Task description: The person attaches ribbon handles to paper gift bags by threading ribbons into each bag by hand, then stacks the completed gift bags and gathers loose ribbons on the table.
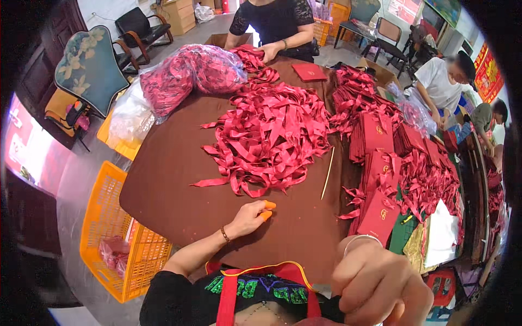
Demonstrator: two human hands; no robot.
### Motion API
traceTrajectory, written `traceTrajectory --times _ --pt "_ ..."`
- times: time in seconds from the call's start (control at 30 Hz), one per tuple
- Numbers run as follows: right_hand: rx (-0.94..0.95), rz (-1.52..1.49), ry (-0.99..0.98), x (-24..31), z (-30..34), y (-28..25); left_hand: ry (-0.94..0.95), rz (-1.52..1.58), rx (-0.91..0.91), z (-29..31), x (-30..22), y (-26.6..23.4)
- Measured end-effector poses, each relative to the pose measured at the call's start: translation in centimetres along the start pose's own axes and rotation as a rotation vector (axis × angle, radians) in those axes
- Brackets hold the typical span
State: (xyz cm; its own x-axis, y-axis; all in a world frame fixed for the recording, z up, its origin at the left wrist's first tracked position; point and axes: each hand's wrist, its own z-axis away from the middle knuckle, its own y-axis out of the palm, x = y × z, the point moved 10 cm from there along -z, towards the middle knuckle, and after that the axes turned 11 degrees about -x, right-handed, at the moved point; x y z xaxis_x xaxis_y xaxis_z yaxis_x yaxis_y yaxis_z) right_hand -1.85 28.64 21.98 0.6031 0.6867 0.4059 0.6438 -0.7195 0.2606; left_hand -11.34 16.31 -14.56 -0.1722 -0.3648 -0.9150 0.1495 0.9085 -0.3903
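My left hand (pixel 250 218) rests on the brown-covered table (pixel 168 179), with orange finger covers on its thumb and a finger. Those two fingertips stand slightly apart, and nothing shows between them. Close to the camera, my right hand (pixel 380 282) is raised with its fingers curled in; whatever it may hold is hidden. Beyond my left hand lies a big loose heap of red ribbons (pixel 272 130). A thin pale stick (pixel 328 173) lies to the heap's right. Stacks of flat red bags (pixel 379 217) with gold print and ribbons stand nearer my right hand.
Clear plastic sacks of red ribbon (pixel 190 79) sit at the far left. An orange crate (pixel 103 217) stands on the floor at left. Across the table a person (pixel 272 27) handles ribbons; other people (pixel 443 81) work at right. A white sheet (pixel 441 231) lies near the bags.
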Motion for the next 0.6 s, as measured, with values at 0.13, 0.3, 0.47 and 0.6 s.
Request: traceTrajectory --times 0.13,0.3,0.47,0.6 --pt "0.029 0.014 -0.030 0.3 0.9 0.2 -0.009 -0.002 0.024 -0.2 -0.3 0.3" --pt "-0.081 -0.147 0.061 -1.8 0.8 -2.5 -0.131 0.072 0.053 0.6 4.0 0.5" --pt "-0.111 -0.172 0.104 -3.3 0.1 0.2 -0.073 0.028 0.064 0.0 1.5 1.3" --pt "-0.083 -0.356 0.180 -3.7 0.8 1.3 -0.013 0.016 0.034 -0.1 2.4 1.0"
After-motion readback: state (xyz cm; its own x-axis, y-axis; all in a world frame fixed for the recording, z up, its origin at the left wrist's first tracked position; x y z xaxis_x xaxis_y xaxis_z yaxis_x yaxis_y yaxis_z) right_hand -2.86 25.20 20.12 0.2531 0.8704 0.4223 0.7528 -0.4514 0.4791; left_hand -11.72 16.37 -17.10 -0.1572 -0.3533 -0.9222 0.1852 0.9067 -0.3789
